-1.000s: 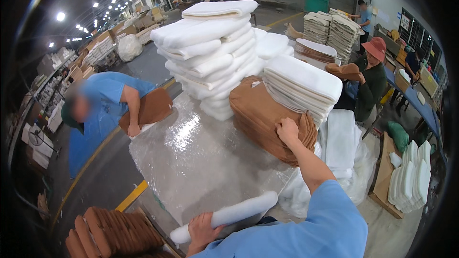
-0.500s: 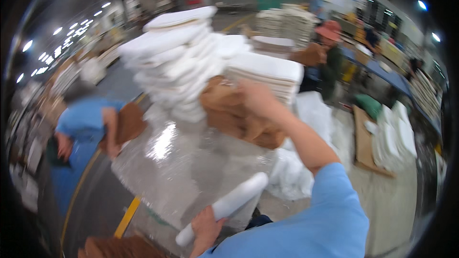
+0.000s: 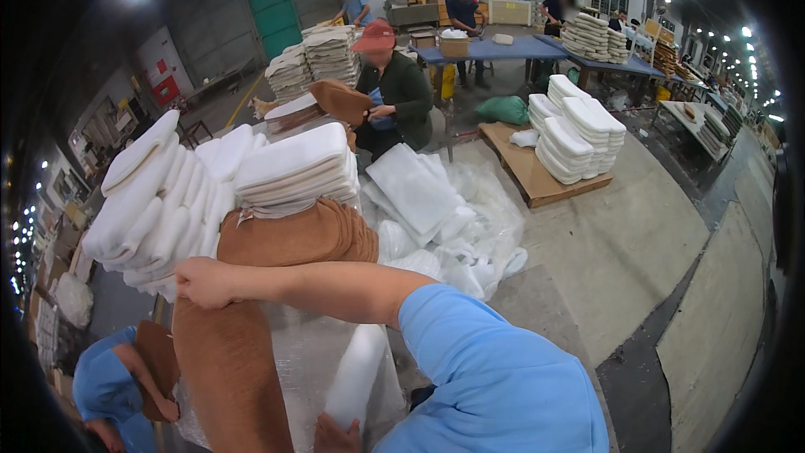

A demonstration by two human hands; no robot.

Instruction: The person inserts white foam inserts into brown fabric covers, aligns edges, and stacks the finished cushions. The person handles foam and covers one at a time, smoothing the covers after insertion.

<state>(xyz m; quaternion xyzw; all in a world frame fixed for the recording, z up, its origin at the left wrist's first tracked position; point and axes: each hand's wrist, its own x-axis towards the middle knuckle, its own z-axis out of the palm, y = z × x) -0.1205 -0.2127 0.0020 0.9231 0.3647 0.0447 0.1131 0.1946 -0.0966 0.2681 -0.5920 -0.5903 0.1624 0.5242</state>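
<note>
Right hand: at centre left, fingers pinched on the upper end of a long brown cloth.
Brown cloth: stretches from there to the lower edge, in front of the plastic-covered worktop.
Left hand: cut off at bottom centre, seemingly grasping the lower end of a white roll.
White roll: lower centre, tilted, beside the cloth.
Brown stack: left of centre, just above the right forearm, with white pads behind it.
White pile: tall and leaning, at left.
Done so far: one cloth is off the stack and one roll is in hand, by my judgement.
Left over: roll bare, outside the cloth; many brown pieces and white pads stand stacked.
</note>
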